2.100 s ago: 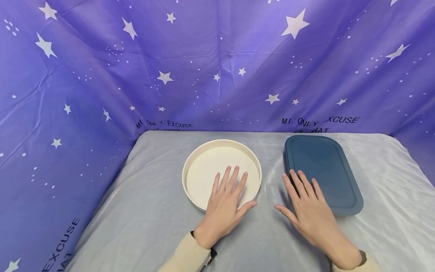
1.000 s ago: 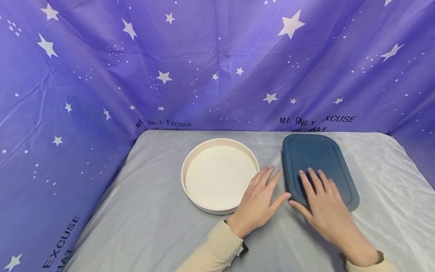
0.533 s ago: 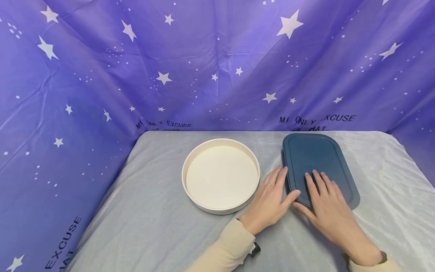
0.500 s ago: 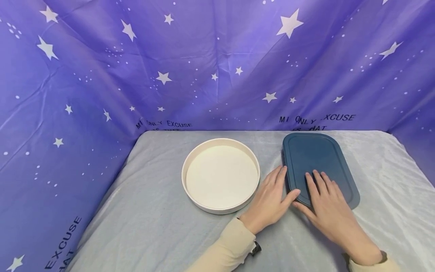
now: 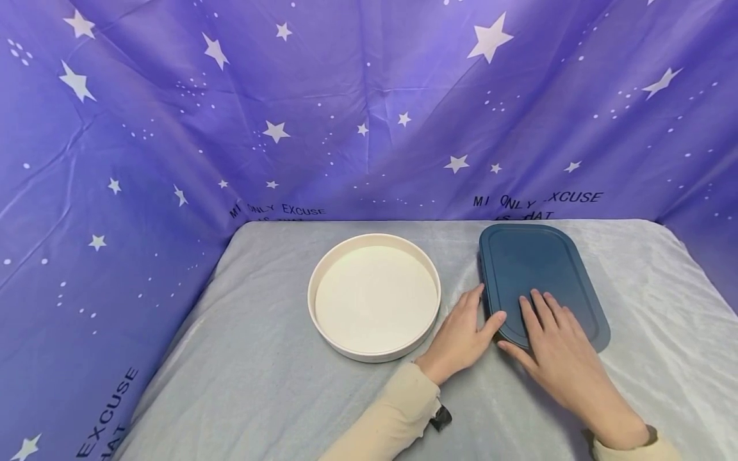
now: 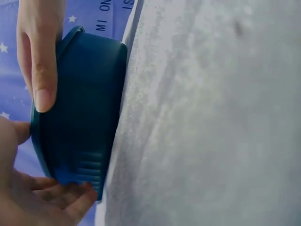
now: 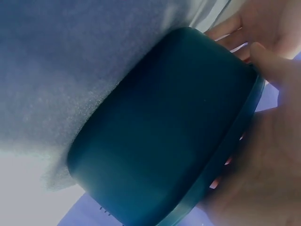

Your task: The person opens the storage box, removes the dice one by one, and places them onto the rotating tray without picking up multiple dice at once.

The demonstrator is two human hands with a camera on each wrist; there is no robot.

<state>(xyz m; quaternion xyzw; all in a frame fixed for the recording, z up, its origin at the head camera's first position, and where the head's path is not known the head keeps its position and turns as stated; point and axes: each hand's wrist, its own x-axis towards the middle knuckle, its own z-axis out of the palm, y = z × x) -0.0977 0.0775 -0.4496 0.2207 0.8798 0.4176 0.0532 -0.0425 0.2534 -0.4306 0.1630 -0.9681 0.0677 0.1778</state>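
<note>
A dark blue rectangular container with a matching lid sits at the right of the table. My left hand holds its near left corner, thumb over the lid's edge. The left wrist view has those fingers bent against the ridged side wall. On top of the lid lies my right hand, fingers spread and straight, its thumb at the near rim. From the right wrist view, the container's smooth near wall stands on the cloth, with the right palm at the lid side.
A round, shallow cream tray stands left of the container, close to my left hand. Grey plush cloth covers the table. Purple star-print curtains hang behind and at both sides.
My left hand has moved right, from over the cream tray to the container's left side, its fingers now lower there. My right hand has shifted further onto the lid.
</note>
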